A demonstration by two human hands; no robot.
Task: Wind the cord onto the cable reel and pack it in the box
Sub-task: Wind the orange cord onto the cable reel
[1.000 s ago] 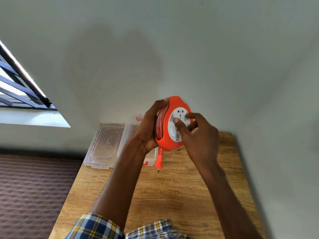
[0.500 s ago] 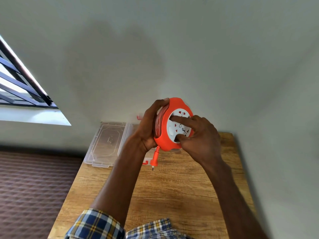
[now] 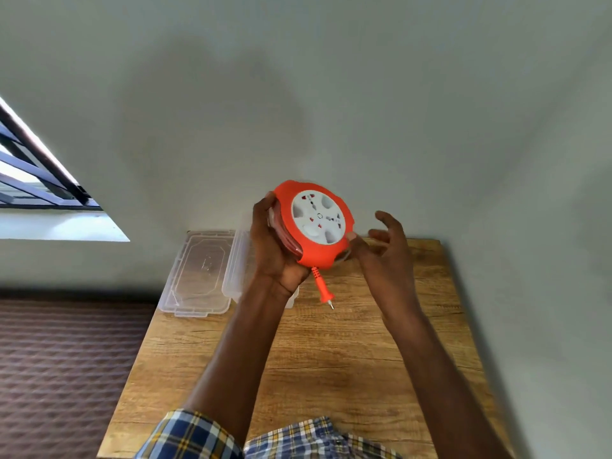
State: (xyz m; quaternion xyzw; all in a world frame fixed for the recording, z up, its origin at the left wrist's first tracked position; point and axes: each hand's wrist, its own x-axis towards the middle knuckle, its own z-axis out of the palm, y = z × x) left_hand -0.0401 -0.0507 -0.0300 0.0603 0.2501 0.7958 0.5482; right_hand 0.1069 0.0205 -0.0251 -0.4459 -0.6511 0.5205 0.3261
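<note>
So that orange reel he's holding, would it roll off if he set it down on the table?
Probably not if laid flat: the cable reel is a broad disc. Stood on edge its rounded rim could roll, though it looks lobed. The dangling plug would likely swing and drag. The left hand alone holds it, suggesting it's light.

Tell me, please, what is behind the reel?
Behind the reel, on the table, stands a clear box with its lid open to the left. The left hand gripping the reel covers most of the box, so its inside cannot be seen.
</note>
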